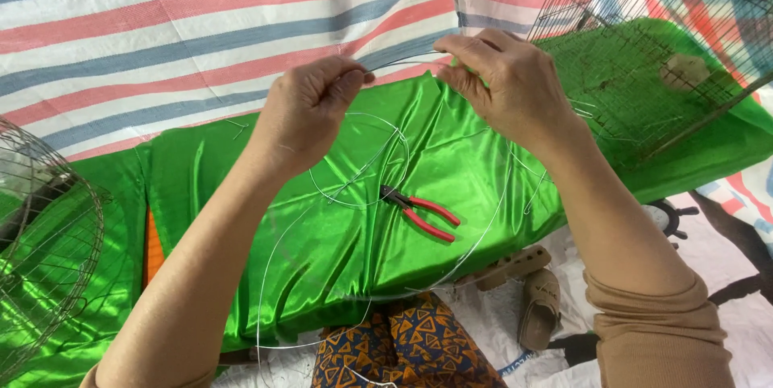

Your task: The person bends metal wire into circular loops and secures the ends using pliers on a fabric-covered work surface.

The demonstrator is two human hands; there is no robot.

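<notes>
Head view: both hands work at the upper centre of the frame, above a surface draped in shiny green satin cloth (338,235). The left hand (310,114) is closed, thumb and forefinger pinched on a thin steel wire (403,59). The right hand (503,86) is also closed, its fingertips pinched on the same wire just to the right. The short span of wire between the two hands arcs slightly upward. From the hands the wire runs down into large loose loops (354,187) that lie on the green cloth and hang past its lower edge toward the bottom centre of the frame.

Red-handled pliers (423,215) lie on the cloth at frame centre, below the hands and clear of both, jaws pointing to the upper left. A round wire cage (48,251) sits at the left edge. A flat wire mesh panel (644,74) rests on the green cloth at the upper right, with a further wire grid leaning over it. A red, white and blue striped tarpaulin (161,34) fills the upper left. Tan sandals (527,291) lie on the floor at lower right, just beside a patterned orange and blue fabric (403,348) at bottom centre.
</notes>
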